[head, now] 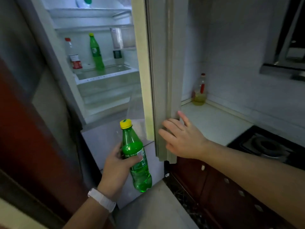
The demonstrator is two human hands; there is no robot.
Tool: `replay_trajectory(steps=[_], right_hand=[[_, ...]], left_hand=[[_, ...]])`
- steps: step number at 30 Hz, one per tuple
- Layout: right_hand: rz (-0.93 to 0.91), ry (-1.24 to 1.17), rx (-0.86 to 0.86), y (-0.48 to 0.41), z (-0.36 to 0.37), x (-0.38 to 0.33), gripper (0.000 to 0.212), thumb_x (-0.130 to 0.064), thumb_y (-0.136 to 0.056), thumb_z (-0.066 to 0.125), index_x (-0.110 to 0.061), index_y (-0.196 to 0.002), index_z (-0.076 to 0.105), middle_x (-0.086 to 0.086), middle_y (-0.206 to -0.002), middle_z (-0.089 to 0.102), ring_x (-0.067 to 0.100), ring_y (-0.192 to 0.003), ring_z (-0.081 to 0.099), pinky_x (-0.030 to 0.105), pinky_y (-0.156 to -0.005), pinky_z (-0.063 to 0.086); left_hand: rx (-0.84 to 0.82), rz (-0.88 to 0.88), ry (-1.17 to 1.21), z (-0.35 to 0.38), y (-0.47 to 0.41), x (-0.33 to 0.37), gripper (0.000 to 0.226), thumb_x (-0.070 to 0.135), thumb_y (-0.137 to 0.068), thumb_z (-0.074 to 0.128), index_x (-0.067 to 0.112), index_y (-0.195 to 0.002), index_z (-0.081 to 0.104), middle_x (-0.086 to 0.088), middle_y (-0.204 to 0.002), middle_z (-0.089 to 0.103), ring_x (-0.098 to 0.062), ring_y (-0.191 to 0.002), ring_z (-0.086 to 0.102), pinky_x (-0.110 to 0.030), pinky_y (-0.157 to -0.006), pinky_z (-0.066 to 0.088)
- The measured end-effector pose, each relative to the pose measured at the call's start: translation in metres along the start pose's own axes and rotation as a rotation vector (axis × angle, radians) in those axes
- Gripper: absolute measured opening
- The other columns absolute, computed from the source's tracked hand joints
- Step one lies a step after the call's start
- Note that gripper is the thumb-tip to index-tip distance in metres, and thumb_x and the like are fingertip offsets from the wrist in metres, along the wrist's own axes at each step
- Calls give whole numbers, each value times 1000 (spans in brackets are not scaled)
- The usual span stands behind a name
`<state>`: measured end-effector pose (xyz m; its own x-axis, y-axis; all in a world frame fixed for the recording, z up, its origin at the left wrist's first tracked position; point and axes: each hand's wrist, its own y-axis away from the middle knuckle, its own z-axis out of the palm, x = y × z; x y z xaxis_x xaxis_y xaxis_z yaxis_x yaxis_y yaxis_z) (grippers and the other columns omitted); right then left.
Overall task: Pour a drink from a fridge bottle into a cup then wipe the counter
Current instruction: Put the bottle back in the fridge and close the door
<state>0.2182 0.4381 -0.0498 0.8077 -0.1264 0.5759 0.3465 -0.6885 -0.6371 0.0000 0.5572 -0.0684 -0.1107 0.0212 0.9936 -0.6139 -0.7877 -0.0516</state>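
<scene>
Nearest the camera, at the lower left, the left hand (118, 164) wears a pale wristband (101, 199) and holds a green bottle (136, 157) with a yellow cap; its fingers (137, 158) are wrapped around the bottle's labelled middle, and the bottle stands almost upright, out in front of the open fridge (102, 63) and below its lit shelves. Left of the fridge runs a dark red-brown panel (19, 129). Inside the fridge, on a lit shelf, stand a clear bottle with a red cap and red label (73, 54) and, just right of it, a second green bottle (96, 53) with a yellow cap.

Right of the fridge opening, the pale door edge (162, 80) runs down the middle of the view. The right hand (183, 139) lies flat against the lower part of that edge, fingers (165, 133) spread and holding nothing.

Right of the fridge door, a white surface (214, 123) meets a pale tiled wall. In its back corner, close to the fridge door, stands an oil bottle (200, 90) with yellowish liquid low in it. Further right, a black hob with a round burner (265, 146) is set into the surface, with a range hood (283, 68) above and dark red cabinet doors (214, 187) below. The room is dim outside the fridge light.
</scene>
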Motion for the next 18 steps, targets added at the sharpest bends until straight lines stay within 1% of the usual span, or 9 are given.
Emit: replay_trajectory(steps=[3, 5, 6, 8, 11, 13, 15, 16, 18], right_hand=[[113, 13, 36, 32, 1, 18, 46, -20, -74, 63, -12, -118, 52, 13, -126, 44, 29, -116, 50, 52, -117, 18], [201, 19, 36, 52, 2, 28, 50, -21, -75, 63, -12, -122, 51, 15, -132, 42, 30, -122, 47, 55, -114, 23], [251, 16, 32, 62, 2, 33, 52, -21, -75, 63, -12, -125, 50, 15, -134, 41, 31, -124, 46, 56, -114, 23], [366, 4, 12, 80, 1, 42, 57, -21, -75, 63, -11, -129, 47, 17, -138, 37, 34, -130, 42, 56, -117, 18], [569, -37, -14, 101, -2, 54, 60, -23, -78, 61, -10, -133, 42, 19, -144, 30, 38, -138, 33, 54, -120, 12], [711, -93, -34, 109, -2, 62, 62, -24, -80, 59, -9, -136, 39, 20, -147, 26, 41, -141, 28, 55, -119, 13], [867, -183, -70, 115, -1, 74, 66, -23, -81, 60, -9, -140, 34, 20, -151, 17, 43, -142, 20, 60, -116, 23], [948, -250, -93, 115, -1, 80, 70, -22, -81, 62, -11, -143, 31, 17, -154, 10, 42, -144, 15, 61, -115, 25], [1109, -400, -140, 115, -1, 93, 79, -23, -83, 63, -15, -150, 21, 4, -158, -8, 34, -149, 2, 57, -117, 24]], left_hand=[[-81, -12, 0, 26, -9, -2, 51, -7, -69, 80, 16, -113, 68, -8, -104, 75, -28, -98, 71, -44, -85, 56], [-114, -7, -2, 43, -15, -2, 51, -7, -68, 80, 16, -113, 68, -8, -105, 75, -29, -99, 70, -45, -87, 56], [-130, -8, -1, 52, -18, -2, 51, -7, -68, 80, 16, -112, 69, -8, -104, 75, -28, -99, 70, -44, -87, 56], [-161, -7, 3, 72, -25, -1, 50, -9, -67, 79, 19, -108, 70, -7, -101, 76, -26, -95, 71, -42, -85, 56], [-222, 5, 3, 102, -36, 1, 50, -9, -66, 79, 20, -105, 70, -5, -98, 76, -20, -89, 72, -31, -74, 58], [-257, 6, 3, 124, -43, 3, 55, -4, -61, 84, 15, -111, 69, -7, -100, 76, -21, -91, 72, -29, -72, 58], [-293, 5, 1, 149, -49, 3, 66, 1, -55, 88, 12, -116, 67, -10, -105, 75, -25, -95, 71, -36, -78, 59], [-303, 6, 3, 159, -51, 4, 67, 3, -55, 88, 11, -118, 67, -11, -106, 74, -26, -96, 71, -39, -81, 59], [-311, 5, 22, 179, -54, 5, 66, 3, -53, 88, 11, -116, 67, -11, -105, 75, -26, -94, 71, -40, -81, 59]])
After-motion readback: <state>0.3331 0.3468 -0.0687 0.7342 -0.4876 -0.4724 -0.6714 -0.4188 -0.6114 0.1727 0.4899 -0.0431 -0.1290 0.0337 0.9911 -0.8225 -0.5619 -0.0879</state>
